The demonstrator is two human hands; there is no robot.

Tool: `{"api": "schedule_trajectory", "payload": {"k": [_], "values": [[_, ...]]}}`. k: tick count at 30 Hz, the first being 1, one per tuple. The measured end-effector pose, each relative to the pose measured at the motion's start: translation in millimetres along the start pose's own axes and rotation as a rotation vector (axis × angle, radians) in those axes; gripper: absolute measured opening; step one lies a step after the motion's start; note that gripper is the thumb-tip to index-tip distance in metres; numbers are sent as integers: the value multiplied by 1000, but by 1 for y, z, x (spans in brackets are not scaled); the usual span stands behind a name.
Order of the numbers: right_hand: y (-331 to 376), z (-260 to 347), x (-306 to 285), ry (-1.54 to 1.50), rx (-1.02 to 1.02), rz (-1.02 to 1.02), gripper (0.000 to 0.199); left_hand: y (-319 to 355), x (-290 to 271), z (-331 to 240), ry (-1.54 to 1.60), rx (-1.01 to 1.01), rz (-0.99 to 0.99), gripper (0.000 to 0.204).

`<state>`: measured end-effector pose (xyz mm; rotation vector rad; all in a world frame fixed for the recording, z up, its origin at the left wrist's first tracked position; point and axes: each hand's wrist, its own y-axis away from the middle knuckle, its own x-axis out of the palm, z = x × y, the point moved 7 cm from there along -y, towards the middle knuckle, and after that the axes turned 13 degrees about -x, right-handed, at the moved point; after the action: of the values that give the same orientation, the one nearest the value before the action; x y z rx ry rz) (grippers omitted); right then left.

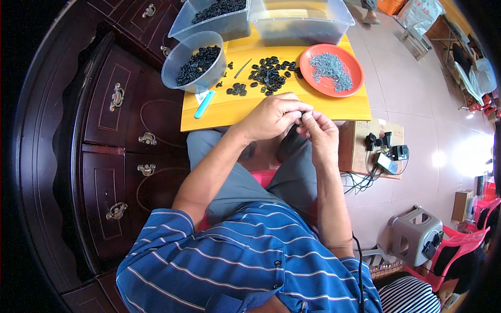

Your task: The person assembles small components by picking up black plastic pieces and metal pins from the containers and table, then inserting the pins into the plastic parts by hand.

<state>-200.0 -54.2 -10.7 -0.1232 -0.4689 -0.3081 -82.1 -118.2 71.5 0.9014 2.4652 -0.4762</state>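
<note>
Both hands meet just past the near edge of the yellow table (339, 110). My left hand (271, 116) pinches a small black part (299, 118) between thumb and forefinger. From the other side, the thumb and fingers of my right hand (321, 133) close on the same part, mostly hidden by the fingertips. On the table beyond lie many loose black oval parts (270, 73), like small plastic rings. To their right, a red plate (344, 89) holds a pile of small silvery metal pieces (330, 71), too small to name surely. A thin dark rod (242, 69) rests left of the loose parts.
A clear round tub (169, 70) of black parts stands at the table's left, near a turquoise-handled tool (204, 104). Two clear plastic bins (237, 28) line the far edge. Dark wooden drawers (112, 99) flank the left; a cardboard box (355, 151) with small devices sits right.
</note>
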Motion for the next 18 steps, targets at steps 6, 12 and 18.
{"api": "schedule_trajectory", "payload": {"k": [6, 12, 18], "values": [[-2, -7, -5, -180, 24, -89, 11, 4, 6, -16, -144, -118, -137, 49], [1, -10, -4, -324, 62, -111, 11, 9, 15, -22, -368, 21, -326, 46], [-1, -17, -12, -374, 72, -90, 12, 8, 16, -22, -287, 66, -341, 28]]}}
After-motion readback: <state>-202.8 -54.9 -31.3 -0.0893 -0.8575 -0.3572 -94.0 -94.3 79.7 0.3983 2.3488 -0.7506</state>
